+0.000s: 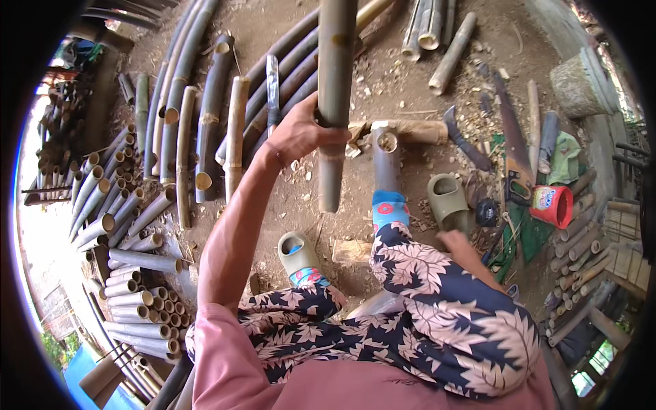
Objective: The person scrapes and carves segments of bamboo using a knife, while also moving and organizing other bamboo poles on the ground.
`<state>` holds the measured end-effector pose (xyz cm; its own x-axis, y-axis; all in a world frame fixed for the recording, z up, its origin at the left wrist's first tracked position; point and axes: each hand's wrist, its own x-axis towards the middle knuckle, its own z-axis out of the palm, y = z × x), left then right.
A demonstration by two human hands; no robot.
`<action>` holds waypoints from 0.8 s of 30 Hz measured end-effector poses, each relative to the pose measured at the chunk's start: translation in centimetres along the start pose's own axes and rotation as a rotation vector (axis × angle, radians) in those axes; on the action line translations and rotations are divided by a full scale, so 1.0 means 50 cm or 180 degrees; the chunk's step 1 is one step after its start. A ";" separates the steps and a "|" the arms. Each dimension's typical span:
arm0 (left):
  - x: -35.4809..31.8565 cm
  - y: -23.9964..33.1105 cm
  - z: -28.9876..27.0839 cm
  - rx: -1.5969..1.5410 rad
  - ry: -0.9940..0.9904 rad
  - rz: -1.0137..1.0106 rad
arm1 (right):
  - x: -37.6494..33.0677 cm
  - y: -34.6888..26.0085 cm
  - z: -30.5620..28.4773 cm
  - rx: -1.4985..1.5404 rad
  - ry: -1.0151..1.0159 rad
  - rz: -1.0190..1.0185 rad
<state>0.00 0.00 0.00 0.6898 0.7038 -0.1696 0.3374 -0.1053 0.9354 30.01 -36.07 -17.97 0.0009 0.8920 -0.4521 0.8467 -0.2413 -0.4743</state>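
Note:
My left hand (307,130) is wrapped round an upright bamboo pole (335,89), which runs out past the top edge. The pole's lower end hangs over the dirt floor in front of me. Low beside my right knee is my right hand (459,244), close to the heel of an olive clog (448,197). Its fingers are blurred and partly hidden. A shorter bamboo piece (387,160) extends from my blue-socked foot (391,208) to a bamboo length lying crosswise (417,131). My other foot wears the matching clog (296,251).
Bamboo poles (183,75) lie at the far left, with stacked cut lengths (140,311) nearer. At right are a curved blade (467,140), a handsaw (516,140), a red container (552,207) and a bucket (581,83). A wooden block (352,252) lies between my feet.

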 end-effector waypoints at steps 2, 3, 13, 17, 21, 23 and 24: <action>0.051 0.079 -0.055 0.0321 -0.0118 0.0501 | 0.042 0.013 0.020 -0.0210 0.0100 -0.0070; -0.035 -0.033 0.098 -0.0325 -0.0463 -0.0134 | -0.098 0.073 0.139 -0.0148 -0.0401 0.0340; 0.056 0.034 0.197 0.0312 0.0385 0.0774 | -0.160 0.029 0.071 0.0226 0.1042 -0.0353; 0.035 0.036 0.205 0.0147 0.0504 0.0954 | -0.193 -0.104 -0.145 0.0495 0.1391 -0.0557; -0.008 0.031 0.233 0.0639 0.0522 0.1115 | -0.177 -0.260 -0.363 0.0945 0.2077 -0.0722; -0.044 0.020 0.253 0.0464 0.0476 0.1265 | -0.172 -0.349 -0.462 0.0994 0.2487 -0.1143; -0.052 0.012 0.258 0.0661 0.0536 0.1425 | -0.174 -0.393 -0.515 0.0758 0.2753 -0.1490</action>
<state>6.68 -10.94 -3.00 0.6889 0.6594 0.3010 0.1648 -0.5469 0.8209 27.05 -29.26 14.74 0.1612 0.8646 0.4758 0.7326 0.2182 -0.6447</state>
